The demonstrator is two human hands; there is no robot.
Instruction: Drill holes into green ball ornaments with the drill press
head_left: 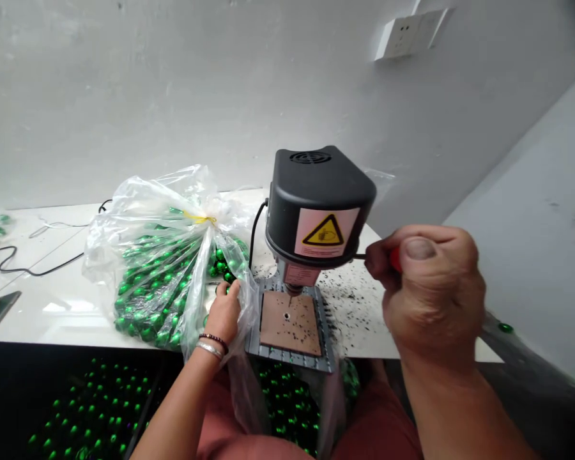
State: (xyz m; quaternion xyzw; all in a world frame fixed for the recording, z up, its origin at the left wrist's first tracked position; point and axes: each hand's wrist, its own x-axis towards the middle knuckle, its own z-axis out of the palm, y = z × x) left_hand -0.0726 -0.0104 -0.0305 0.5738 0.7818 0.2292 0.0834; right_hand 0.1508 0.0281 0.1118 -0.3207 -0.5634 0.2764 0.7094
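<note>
My right hand (431,287) is closed in a fist around the red knob (395,258) on the lever of a black bench drill press (319,185). My left hand (224,313) reaches into the gathered opening of a clear plastic bag (144,185). Its fingers are curled among shiny green balls (223,262); what lies between the fingertips is hidden. The drill bit (291,300) hangs above a brown board (280,338) with a small hole in it. No ball sits on that board.
Dark shavings (352,300) litter the white table (57,319) around the drill's ridged base. A yellow tie (199,218) cinches the bag. Below the table edge, more green balls (96,409) fill a dark container at left and a bag between my legs. Black cable (43,271) crosses the left side.
</note>
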